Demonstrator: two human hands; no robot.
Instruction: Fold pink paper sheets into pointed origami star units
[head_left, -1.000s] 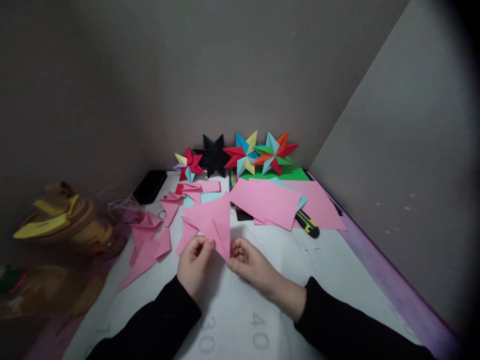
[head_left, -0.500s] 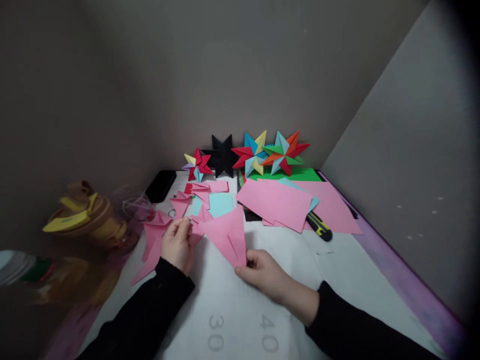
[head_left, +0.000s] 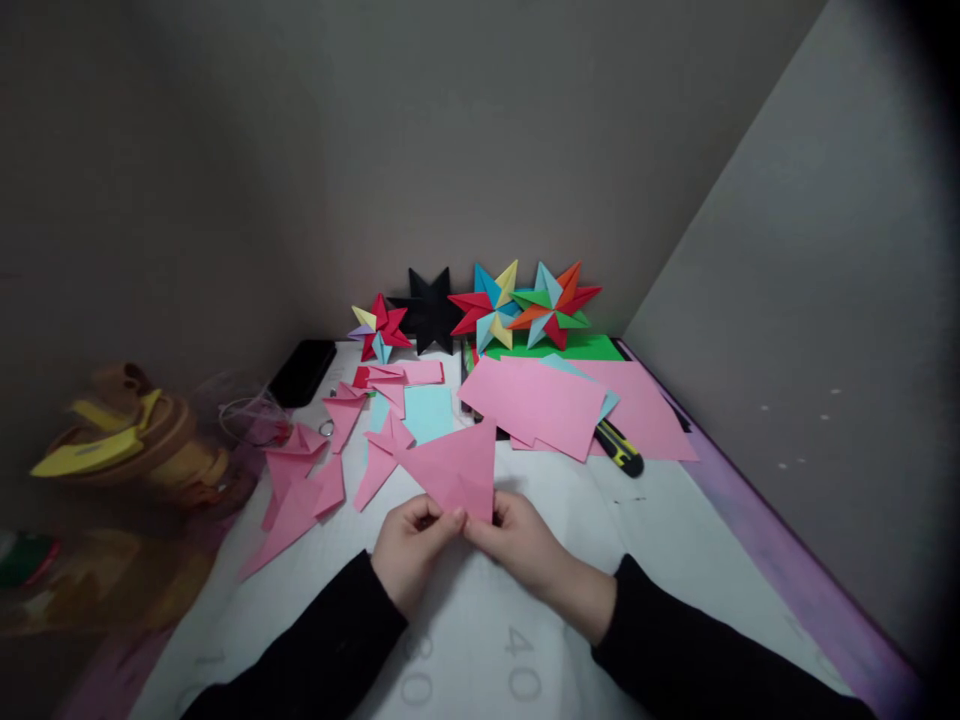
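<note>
Between my hands is a folded piece of pink paper (head_left: 457, 460), its wide side pointing away from me and its narrow end toward me. My left hand (head_left: 416, 545) pinches the near left edge, thumb on top. My right hand (head_left: 529, 540) grips the near right corner, its thumb close to the left one. Just beyond and to the left lie several folded pink paper pieces (head_left: 304, 500), one of them (head_left: 386, 455) close to the held sheet's left corner.
Folded paper stars (head_left: 495, 305) lean on the back wall, with a black star (head_left: 431, 310) among them. Pink sheets (head_left: 536, 405) and a yellow-black utility knife (head_left: 621, 450) lie at the right. A phone (head_left: 302, 372) is at back left, a brown cup (head_left: 142, 440) beside the table.
My left hand has come down and right, from near the paper's far left corner to its near end, and now grips it. My right hand keeps its hold. The view has shifted slightly right.
</note>
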